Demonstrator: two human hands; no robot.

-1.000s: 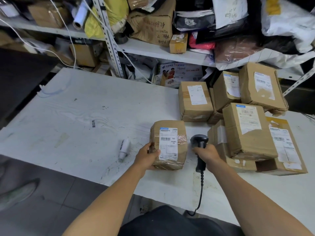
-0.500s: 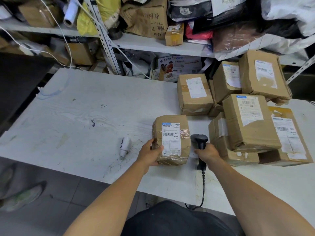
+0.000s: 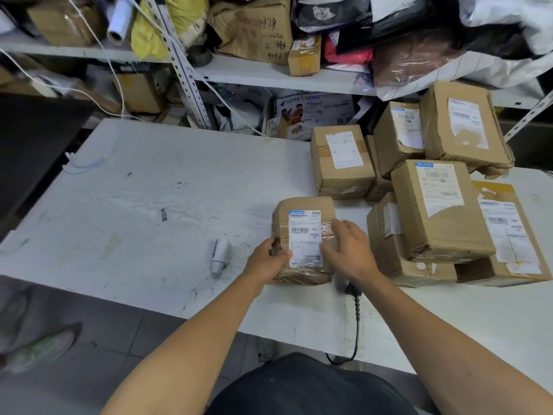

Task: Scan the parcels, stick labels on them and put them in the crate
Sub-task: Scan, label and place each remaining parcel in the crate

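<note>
A small brown parcel (image 3: 302, 209) wrapped in tape lies on the white table (image 3: 143, 187), with a white barcode label (image 3: 303, 235) on its top. My left hand (image 3: 266, 262) grips its left edge, thumb on top. My right hand (image 3: 350, 253) holds its right side, thumb on the label. The black scanner (image 3: 348, 287) lies blurred on the table under my right wrist, its cable (image 3: 356, 319) running off the front edge. No crate is in view.
Several labelled brown parcels (image 3: 440, 211) are piled right of my hands, more behind them (image 3: 341, 163). A white marker (image 3: 220, 254) lies left of the parcel. Cluttered shelves (image 3: 269, 76) stand behind the table. A shoe (image 3: 39, 351) is on the floor, lower left.
My right hand has let go of the scanner, which now lies on the table, and moved left onto the parcel's right side. My left hand has kept its grip.
</note>
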